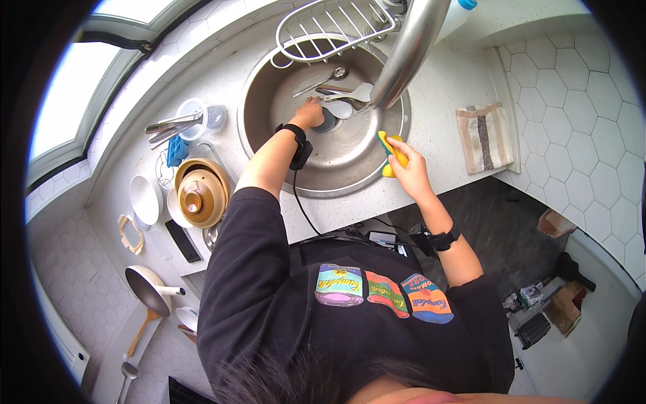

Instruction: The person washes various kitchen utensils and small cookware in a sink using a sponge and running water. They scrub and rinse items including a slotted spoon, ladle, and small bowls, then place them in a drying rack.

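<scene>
In the round stainless steel sink (353, 166), my left hand (309, 113) reaches down among the utensils. Its fingertips are at the handle end of a white spoon (337, 109), beside a dark grey round piece (324, 121). Whether the fingers grip either of these is hidden by the hand itself. A second white spoon or ladle (361, 93) and a metal spoon (339, 73) lie farther back on the sink floor. My right hand (411, 169) holds a yellow sponge (401, 154) with a green scouring side, over the sink's right front rim.
The steel faucet (411, 55) overhangs the sink's right side; a white wire rack (335, 30) spans its back. Left on the counter are a clay pot with lid (199, 199), a white bowl (146, 199) and a phone (182, 240). A striped cloth (484, 139) lies right.
</scene>
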Demonstrator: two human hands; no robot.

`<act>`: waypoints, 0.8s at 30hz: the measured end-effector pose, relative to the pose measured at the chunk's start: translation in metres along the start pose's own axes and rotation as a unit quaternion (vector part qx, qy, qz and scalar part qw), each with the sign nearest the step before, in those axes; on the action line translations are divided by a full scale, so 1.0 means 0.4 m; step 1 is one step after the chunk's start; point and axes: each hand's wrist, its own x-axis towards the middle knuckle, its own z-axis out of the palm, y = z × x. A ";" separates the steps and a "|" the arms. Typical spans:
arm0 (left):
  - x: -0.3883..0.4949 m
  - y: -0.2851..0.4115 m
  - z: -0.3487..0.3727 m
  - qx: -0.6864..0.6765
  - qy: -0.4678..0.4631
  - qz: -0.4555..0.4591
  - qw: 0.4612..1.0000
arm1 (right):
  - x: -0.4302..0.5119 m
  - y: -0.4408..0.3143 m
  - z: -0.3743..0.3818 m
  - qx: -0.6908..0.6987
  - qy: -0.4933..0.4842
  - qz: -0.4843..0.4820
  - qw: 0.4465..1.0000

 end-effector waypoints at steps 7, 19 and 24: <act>-0.017 0.010 0.002 0.012 0.062 0.010 0.998 | -0.010 -0.006 0.006 -0.014 0.033 -0.035 0.999; -0.172 -0.030 -0.079 0.072 0.095 0.040 0.992 | -0.005 -0.024 0.007 -0.028 0.007 -0.072 0.997; -0.289 0.003 -0.104 -0.090 0.208 0.018 0.974 | 0.004 -0.007 0.025 -0.039 0.003 -0.085 0.996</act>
